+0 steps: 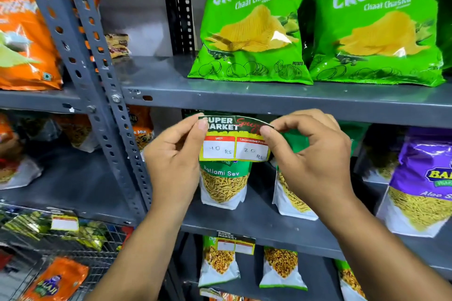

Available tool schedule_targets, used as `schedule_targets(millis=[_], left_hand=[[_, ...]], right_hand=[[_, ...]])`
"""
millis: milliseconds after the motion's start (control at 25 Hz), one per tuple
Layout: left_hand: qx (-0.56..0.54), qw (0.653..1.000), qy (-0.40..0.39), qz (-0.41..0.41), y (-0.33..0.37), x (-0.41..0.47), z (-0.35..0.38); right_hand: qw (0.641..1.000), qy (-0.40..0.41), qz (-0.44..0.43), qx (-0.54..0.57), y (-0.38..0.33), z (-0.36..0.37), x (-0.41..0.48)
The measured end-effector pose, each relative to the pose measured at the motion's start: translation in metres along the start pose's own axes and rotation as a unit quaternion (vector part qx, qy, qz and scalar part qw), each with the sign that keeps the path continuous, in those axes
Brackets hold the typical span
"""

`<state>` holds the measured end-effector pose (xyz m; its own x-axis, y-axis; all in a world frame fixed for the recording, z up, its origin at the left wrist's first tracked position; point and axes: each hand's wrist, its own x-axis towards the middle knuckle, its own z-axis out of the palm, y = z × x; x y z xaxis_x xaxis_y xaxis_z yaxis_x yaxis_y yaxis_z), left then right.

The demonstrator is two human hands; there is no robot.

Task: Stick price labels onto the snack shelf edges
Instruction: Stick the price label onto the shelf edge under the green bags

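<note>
I hold a price label (234,144) printed "Super Market", with two white boxes reading 40 Rs and 20 Rs. My left hand (176,156) pinches its upper left corner. Its upper right corner is pinched by my right hand (310,156). The label's top bends forward, just under the grey upper shelf edge (269,102); I cannot tell if it touches the edge. Behind the label stands a Ratlami Sev pouch (223,183). Another price label (236,243) hangs on the lower shelf edge (264,230).
Two green Crunchem chip bags (249,24) stand on the upper shelf. A purple Aloo Sev pouch (420,183) is at right. Slotted grey uprights (97,61) divide the racks. Orange bags (22,39) fill the left rack, with a wire basket (61,239) below.
</note>
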<state>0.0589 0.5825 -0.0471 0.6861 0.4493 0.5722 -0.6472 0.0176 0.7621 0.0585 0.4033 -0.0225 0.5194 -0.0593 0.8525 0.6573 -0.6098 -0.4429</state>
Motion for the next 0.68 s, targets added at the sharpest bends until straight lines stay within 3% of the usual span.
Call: schedule_targets(millis=[320, 520, 680], left_hand=[[0.123, 0.989, 0.021, 0.074, 0.005, 0.019, 0.009], [0.249, 0.953, 0.014, 0.173, 0.004, 0.03, 0.01], [0.269, 0.947, 0.017, 0.174, 0.002, 0.036, 0.011]], right_hand=[[0.998, 0.02, 0.039, -0.043, -0.004, 0.004, 0.015], [0.99, 0.026, 0.028, -0.132, -0.005, 0.007, 0.022], [0.989, 0.024, 0.033, -0.145, -0.005, 0.011, 0.024]])
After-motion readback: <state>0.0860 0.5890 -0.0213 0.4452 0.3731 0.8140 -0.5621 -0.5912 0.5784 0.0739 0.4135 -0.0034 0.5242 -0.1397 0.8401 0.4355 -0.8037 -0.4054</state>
